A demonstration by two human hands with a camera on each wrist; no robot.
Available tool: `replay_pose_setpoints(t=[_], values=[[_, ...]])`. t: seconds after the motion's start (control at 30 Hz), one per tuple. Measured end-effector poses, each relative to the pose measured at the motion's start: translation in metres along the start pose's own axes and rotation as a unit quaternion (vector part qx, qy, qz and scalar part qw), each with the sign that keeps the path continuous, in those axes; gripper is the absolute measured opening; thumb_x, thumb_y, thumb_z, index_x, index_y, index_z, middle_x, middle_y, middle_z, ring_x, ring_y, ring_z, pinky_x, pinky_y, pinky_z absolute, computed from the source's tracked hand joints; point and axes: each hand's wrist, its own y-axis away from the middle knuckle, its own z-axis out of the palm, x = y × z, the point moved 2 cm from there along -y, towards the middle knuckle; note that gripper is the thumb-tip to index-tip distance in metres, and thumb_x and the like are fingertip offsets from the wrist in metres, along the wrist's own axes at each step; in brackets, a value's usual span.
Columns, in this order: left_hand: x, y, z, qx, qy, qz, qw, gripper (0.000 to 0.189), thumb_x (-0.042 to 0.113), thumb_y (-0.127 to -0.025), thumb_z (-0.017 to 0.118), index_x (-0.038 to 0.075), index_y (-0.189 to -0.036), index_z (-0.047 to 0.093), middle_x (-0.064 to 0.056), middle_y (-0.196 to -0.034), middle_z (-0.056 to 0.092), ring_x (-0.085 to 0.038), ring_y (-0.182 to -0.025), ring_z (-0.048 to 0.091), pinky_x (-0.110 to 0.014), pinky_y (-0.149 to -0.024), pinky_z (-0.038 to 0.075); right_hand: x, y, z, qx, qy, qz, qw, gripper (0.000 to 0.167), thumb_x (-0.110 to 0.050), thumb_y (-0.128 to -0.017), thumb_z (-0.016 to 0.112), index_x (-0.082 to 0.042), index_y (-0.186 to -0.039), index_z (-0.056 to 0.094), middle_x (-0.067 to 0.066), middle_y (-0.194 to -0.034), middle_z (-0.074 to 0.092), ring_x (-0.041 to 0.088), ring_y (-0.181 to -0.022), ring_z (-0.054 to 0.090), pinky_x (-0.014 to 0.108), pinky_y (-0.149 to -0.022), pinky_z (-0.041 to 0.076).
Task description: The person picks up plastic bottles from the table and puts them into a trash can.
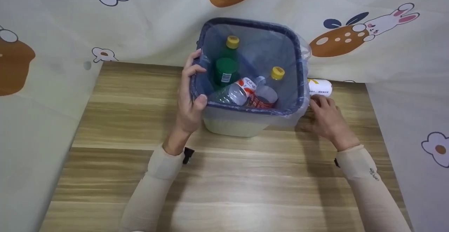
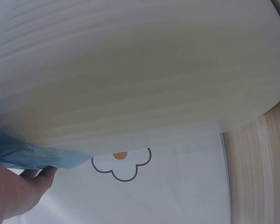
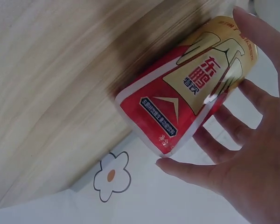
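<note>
Here we view a square waste bin (image 1: 229,125) above the wood-grain tabletop (image 1: 245,186), its dark blue rim draped with a translucent bag (image 1: 304,54). The left hand (image 1: 189,93) grips the rim at its left side, fingers and thumb curled over the edge. Within the bin we distinguish a green bottle (image 1: 226,71) with a yellow cap, a clear bottle (image 1: 233,96) lying aslant with a red-and-white label, and, beside it, a yellow-capped bottle (image 1: 265,97) with a red label. To the right of the bin, a red-and-gold drink can (image 3: 189,86) lies on its side near the patterned sheet (image 1: 386,70). The right hand (image 1: 329,120) is at this can, its fingers spread and passing behind it in the right wrist view; we cannot tell whether they clamp it or merely touch.
</note>
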Motion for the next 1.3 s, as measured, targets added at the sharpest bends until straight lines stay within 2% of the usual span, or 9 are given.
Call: replay_pose_setpoints(t=[0.27, 0.5, 0.77, 1.07, 1.3], values=[[0.0, 0.0, -0.002, 0.007, -0.012, 0.005, 0.9999, 0.074, 0.065, -0.091, 0.046, -0.003, -0.122, 0.044, -0.014, -0.154, 0.034, -0.031, -0.143, 0.03, -0.051, -0.114, 0.029, -0.001, -0.007, 0.004, 0.025, 0.032, -0.013, 0.9991, 0.086, -0.034, -0.073, 0.089, -0.016, -0.143, 0.043, 0.019, -0.14, 0.04, 0.049, -0.129, 0.035, 0.073, -0.094, 0.034], [-0.001, 0.001, -0.002, 0.005, -0.011, 0.0, 0.9999, 0.073, 0.064, -0.09, 0.047, -0.002, -0.122, 0.045, -0.013, -0.155, 0.034, -0.031, -0.143, 0.03, -0.051, -0.113, 0.032, -0.005, -0.011, 0.024, -0.06, 0.039, 0.006, 0.9974, 0.096, -0.049, -0.077, 0.082, -0.017, -0.153, 0.031, 0.02, -0.137, 0.051, 0.047, -0.117, 0.049, 0.072, -0.086, 0.035], [0.0, 0.0, -0.001, 0.008, -0.01, 0.004, 0.9999, 0.075, 0.066, -0.09, 0.047, -0.003, -0.121, 0.045, -0.012, -0.155, 0.034, -0.031, -0.143, 0.03, -0.051, -0.113, 0.032, -0.005, -0.011, 0.027, -0.071, 0.031, 0.012, 0.997, 0.101, -0.047, -0.078, 0.081, -0.021, -0.157, 0.023, 0.02, -0.146, 0.043, 0.048, -0.121, 0.046, 0.076, -0.09, 0.032], [-0.002, 0.002, -0.001, 0.005, -0.011, -0.006, 0.9999, 0.075, 0.065, -0.09, 0.047, -0.003, -0.122, 0.044, -0.011, -0.156, 0.033, -0.03, -0.144, 0.028, -0.051, -0.114, 0.03, -0.004, -0.01, 0.028, -0.071, 0.021, 0.009, 0.9972, 0.101, -0.046, -0.079, 0.082, -0.021, -0.157, 0.023, 0.018, -0.152, 0.038, 0.049, -0.128, 0.041, 0.075, -0.09, 0.032], [-0.002, 0.003, 0.0, 0.007, -0.006, -0.006, 0.9999, 0.074, 0.064, -0.091, 0.047, -0.003, -0.123, 0.044, -0.012, -0.155, 0.034, -0.03, -0.144, 0.028, -0.05, -0.114, 0.029, -0.005, -0.009, 0.028, -0.037, 0.02, -0.003, 0.9991, 0.09, -0.047, -0.075, 0.084, -0.01, -0.146, 0.044, 0.018, -0.137, 0.052, 0.044, -0.119, 0.05, 0.062, -0.082, 0.037]])
